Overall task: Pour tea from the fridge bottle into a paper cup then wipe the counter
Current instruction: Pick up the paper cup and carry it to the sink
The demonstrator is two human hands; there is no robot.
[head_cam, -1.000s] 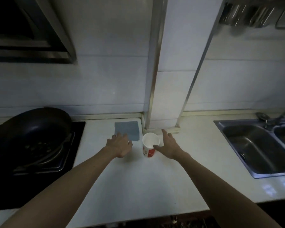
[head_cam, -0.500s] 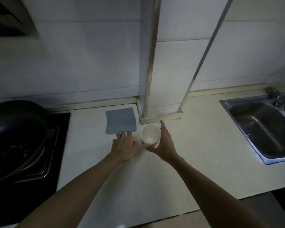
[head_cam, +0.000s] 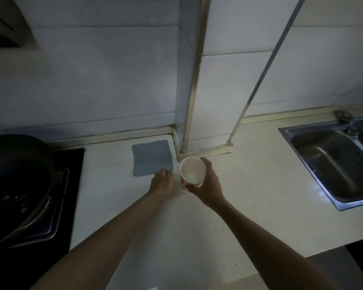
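Note:
A white paper cup (head_cam: 192, 170) with red print low on its side is in the middle of the pale counter (head_cam: 249, 185); its inside looks white and I see no liquid. My right hand (head_cam: 208, 183) is wrapped around the cup from the right. A folded blue-grey cloth (head_cam: 151, 156) lies flat just left of the cup, near the wall. My left hand (head_cam: 161, 183) rests at the cloth's near right corner, its fingers curled onto that corner. No bottle is in view.
A dark pan (head_cam: 15, 176) sits on the black stove (head_cam: 71, 164) at the left. A steel sink (head_cam: 333, 164) with a tap (head_cam: 352, 122) is at the right. A tiled pillar (head_cam: 208, 101) stands right behind the cup.
My left hand slid forward and its fingers curled onto the cloth's corner. My right hand closed further around the cup. My head tipped down and nearer.

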